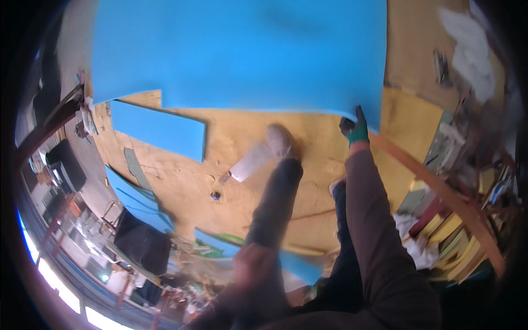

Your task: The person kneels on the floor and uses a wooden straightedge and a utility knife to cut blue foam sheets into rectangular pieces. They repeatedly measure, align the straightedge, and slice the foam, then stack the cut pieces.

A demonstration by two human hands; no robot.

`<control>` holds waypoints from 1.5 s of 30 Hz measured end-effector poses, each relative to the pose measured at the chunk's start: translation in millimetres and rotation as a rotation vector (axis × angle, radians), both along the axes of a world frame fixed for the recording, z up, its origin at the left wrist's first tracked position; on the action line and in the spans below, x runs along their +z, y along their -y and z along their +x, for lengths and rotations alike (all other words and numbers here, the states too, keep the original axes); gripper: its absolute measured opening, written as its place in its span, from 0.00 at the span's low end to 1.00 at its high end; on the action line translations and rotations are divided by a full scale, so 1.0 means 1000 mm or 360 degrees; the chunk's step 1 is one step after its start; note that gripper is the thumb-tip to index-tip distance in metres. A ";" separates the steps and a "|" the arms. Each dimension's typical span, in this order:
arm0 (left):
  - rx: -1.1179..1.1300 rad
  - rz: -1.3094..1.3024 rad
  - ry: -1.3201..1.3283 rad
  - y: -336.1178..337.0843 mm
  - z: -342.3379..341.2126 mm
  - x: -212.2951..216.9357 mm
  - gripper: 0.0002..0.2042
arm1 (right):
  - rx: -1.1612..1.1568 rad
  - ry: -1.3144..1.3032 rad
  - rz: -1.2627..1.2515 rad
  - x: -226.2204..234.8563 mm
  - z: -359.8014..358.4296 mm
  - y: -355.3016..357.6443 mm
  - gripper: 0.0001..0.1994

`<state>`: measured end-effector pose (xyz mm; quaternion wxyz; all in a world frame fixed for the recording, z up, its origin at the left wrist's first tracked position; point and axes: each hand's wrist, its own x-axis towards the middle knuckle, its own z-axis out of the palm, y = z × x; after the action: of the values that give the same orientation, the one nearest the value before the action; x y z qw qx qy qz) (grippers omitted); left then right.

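My right hand [356,127], in a green and dark glove, grips the near edge of a large blue foam sheet [236,55]. Its thumb lies over the sheet's surface and the edge bends slightly there. My bare left hand [256,265] is beside my left leg, apart from the sheet and smeared by motion. Between the sheet and my legs lies a broad pale-bladed knife [250,163] with a dark handle, its far end against my left shoe [279,141]. A small dark blue round object [215,196] rests near the handle.
Blue foam offcuts [159,131] lie on the brown board [231,143] underfoot. At the right, a long wooden strip [434,184] slants past yellow scraps [454,236] and white crumpled material [467,52]. A black seat-like item [140,242] stands among clutter at lower left.
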<state>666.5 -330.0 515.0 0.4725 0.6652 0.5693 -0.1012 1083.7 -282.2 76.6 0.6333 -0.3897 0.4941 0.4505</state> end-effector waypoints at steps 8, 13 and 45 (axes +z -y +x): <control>0.0259 -0.0027 0.0164 -0.019 -0.002 0.002 0.10 | 0.1204 0.1485 0.0022 0.371 0.004 -0.189 0.23; 0.0424 0.0539 0.0420 -0.158 0.010 0.089 0.16 | 0.1643 0.2269 0.0301 0.544 -0.016 -0.338 0.25; 0.3068 0.1218 -0.0235 -0.740 -0.565 0.181 0.29 | 0.3177 0.1406 0.1203 0.597 -0.285 -0.906 0.41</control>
<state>101.5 409.7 695.8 0.0743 0.0256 0.8811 0.4663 798.4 624.0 673.1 0.1890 -0.5161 -0.4650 0.6941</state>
